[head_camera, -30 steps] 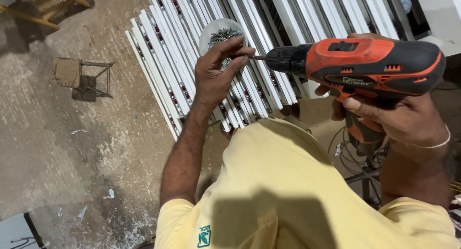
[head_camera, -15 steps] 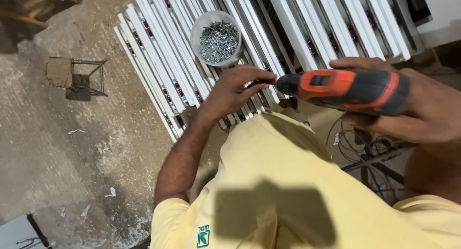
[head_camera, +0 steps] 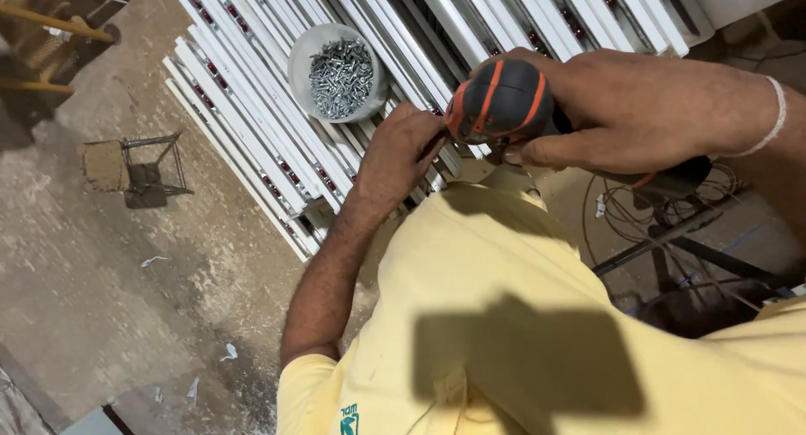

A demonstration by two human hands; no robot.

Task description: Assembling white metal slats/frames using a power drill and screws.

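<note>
Hidden and cropped parts. The nose and bit of the orange-and-black cordless drill (head_camera: 504,103) lie concealed behind the left hand (head_camera: 401,154); its handle is covered by the right hand (head_camera: 625,107). The white slatted metal profiles (head_camera: 252,107) run past the top edge. The small silver screws in the round grey plastic bowl (head_camera: 300,55) cannot be told apart singly.

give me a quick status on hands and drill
Right hand gripping orange-black drill, nose down on white profiles. Left hand at drill tip. Screw bowl beside, clear.
</note>
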